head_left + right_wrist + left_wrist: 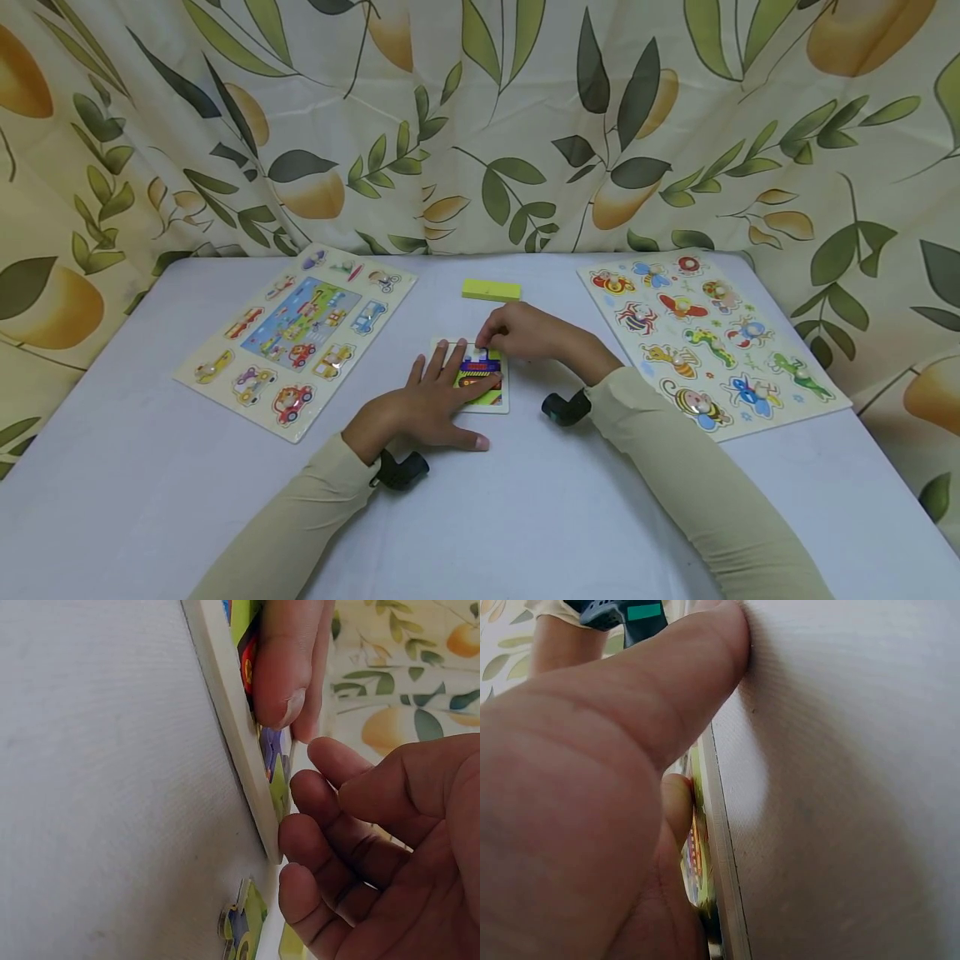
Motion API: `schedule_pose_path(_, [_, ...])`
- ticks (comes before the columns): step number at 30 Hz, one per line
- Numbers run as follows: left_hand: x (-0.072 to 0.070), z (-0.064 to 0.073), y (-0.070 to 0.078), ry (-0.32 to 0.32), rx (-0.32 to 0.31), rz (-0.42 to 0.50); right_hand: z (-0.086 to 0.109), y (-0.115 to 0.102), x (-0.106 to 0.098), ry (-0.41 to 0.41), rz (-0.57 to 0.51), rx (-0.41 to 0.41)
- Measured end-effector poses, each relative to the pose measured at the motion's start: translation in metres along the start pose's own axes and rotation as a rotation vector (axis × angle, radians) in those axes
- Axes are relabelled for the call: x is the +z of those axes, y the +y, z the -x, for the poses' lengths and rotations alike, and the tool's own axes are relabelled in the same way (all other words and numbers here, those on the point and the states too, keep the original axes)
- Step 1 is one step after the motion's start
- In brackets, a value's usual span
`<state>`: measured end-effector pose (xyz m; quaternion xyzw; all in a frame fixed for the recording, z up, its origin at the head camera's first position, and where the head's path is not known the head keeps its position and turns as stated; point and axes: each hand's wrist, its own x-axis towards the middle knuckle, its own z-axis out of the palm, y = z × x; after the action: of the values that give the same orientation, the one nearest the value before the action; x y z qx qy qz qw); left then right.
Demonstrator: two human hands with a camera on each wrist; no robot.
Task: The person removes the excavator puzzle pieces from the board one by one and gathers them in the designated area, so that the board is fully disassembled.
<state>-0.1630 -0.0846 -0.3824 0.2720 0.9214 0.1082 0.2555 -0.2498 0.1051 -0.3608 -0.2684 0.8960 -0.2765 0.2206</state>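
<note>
A small puzzle board with a bright picture lies in the middle of the table. My left hand is spread over it palm down, fingers on the picture and thumb on the cloth by its near edge. At the board's far right corner is my right hand, fingers curled. In the right wrist view, its fingertips are right at the board's edge; I cannot tell whether thumb and forefinger pinch anything. A loose green and purple puzzle piece lies on the cloth below that hand; in the head view it is hidden.
A yellow-green block sits beyond the small board. On the left lies a large vehicle puzzle board, on the right a large insect puzzle board. A leaf-and-fruit patterned curtain hangs behind the white-covered table.
</note>
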Motion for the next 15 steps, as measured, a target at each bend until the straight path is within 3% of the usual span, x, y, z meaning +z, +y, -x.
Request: schedule_pose_path(15, [-0.0006,0.0004,0.0005,0.007,0.0,0.001,-0.0031,0.0005,0.0045,-0.011,0.034,-0.078])
